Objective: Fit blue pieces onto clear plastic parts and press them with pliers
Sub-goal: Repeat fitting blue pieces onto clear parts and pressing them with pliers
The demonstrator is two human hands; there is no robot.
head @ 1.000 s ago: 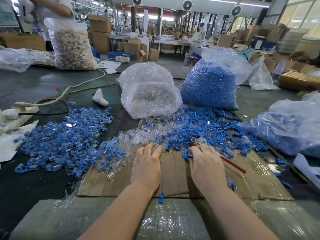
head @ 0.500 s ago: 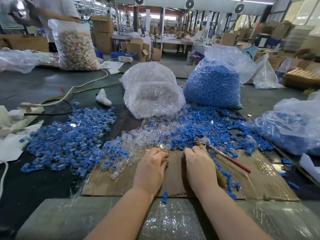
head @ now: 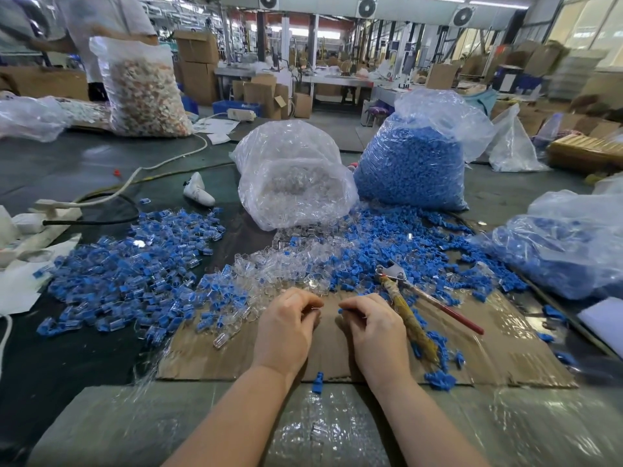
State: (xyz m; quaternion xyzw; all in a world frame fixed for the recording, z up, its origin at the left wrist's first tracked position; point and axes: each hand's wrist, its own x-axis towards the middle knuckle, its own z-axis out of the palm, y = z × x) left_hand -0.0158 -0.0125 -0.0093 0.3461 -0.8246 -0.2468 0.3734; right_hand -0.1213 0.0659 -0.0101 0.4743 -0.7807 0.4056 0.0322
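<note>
Hands above cardboard [head: 488, 352], fingers curled.
I see right hand [head: 372, 326] pinching a blue piece [head: 341, 310]; left hand [head: 286, 323] curled, contents indiscernible; pliers [head: 409, 308] just right.

Matt brown cardboard sheet [head: 337, 352], glossy clear plastic bag [head: 296, 183], metal-jawed pliers [head: 401, 291]

Bright, even daylight fills the hall, coming from tall windows [head: 593, 25] at one o'clock and ceiling strip lights [head: 499, 3] at twelve. Shadows are soft and short. Glare streaks the wrinkled clear film over the flat brown cardboard sheet [head: 499, 335] at four o'clock and the crinkled clear plastic bag [head: 290, 176] at twelve. Wide-angle distortion bends the edges; the standing person in white [head: 101, 15] at eleven o'clock smears, perhaps from motion. Far workbenches look soft.
</note>
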